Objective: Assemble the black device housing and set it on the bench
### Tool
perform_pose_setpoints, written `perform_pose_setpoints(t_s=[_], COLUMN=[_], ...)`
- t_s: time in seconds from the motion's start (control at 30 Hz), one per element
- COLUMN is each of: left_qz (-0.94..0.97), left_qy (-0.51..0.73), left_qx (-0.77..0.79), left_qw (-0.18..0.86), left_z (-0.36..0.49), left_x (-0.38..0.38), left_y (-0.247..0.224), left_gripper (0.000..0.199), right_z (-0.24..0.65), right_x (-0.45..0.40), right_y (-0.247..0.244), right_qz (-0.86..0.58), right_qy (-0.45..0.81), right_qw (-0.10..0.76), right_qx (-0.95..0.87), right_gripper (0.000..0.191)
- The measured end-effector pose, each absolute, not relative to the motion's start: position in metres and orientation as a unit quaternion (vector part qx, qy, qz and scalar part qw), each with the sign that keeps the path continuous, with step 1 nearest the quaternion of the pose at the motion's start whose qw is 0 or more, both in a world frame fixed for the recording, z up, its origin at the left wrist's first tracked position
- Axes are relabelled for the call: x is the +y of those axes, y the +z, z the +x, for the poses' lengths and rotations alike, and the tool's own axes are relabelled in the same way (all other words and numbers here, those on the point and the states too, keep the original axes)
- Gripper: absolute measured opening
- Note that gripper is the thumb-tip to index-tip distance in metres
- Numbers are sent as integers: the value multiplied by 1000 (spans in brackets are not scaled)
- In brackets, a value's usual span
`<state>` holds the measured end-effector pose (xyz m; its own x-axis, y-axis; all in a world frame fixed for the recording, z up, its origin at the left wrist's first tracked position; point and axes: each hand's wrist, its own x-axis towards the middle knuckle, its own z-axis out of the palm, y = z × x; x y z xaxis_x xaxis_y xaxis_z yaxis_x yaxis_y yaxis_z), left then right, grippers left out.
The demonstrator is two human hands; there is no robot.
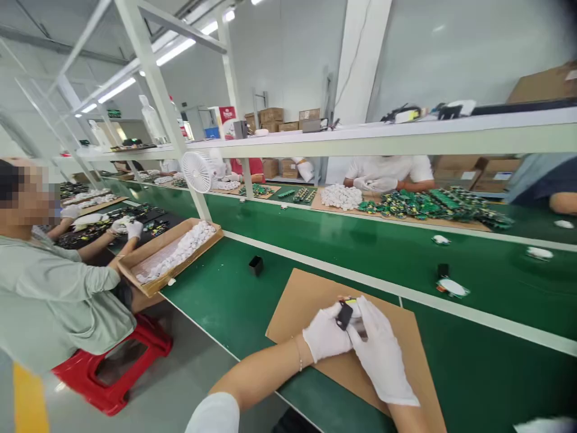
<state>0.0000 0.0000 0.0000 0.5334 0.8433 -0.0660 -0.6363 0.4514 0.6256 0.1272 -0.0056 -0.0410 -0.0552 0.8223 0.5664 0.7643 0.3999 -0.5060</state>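
White gloves cover both of my hands, which meet above a flat brown cardboard sheet (297, 294). My left hand (327, 334) is closed on a small black part (344, 315). Close against it, my right hand (381, 349) grips a white, rounded piece (354, 308) with a bit of yellow at its top edge. The black part and the white piece touch or nearly touch; whether they are joined cannot be made out. A small black open box (256, 265) stands on the green table left of the cardboard.
A cardboard tray (169, 255) of white pieces lies at left, beside a seated co-worker (58, 282). White-and-green pieces, one (453, 287) beside a black part, lie beyond the white strip. Green circuit boards (433, 204) are heaped across the table under a shelf (383, 135).
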Motion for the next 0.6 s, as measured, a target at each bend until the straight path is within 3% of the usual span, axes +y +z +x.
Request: perform_pose_setpoints(t_s=[0.2,0.33,0.43,0.6], left_qz=[322,350,325,299], left_qy=[362,323,343,406], left_qx=[135,119,151,185], left_qw=[864,871,868,843], left_z=[-7,-16,-18,-16], left_x=[-4,9,18,23], left_y=[0,-7,-20,-34], left_gripper=[69,79,71,51], right_z=[128,127,127,119], right_x=[-7,-15,-20,-14], right_y=[-42,-24,-13,-18], right_qz=[-556,-597,-568,-606], right_qy=[46,213,326,336], right_qw=[435,496,549,544], right_qx=[-707,-593,-520,-472], right_gripper=[62,61,58,41])
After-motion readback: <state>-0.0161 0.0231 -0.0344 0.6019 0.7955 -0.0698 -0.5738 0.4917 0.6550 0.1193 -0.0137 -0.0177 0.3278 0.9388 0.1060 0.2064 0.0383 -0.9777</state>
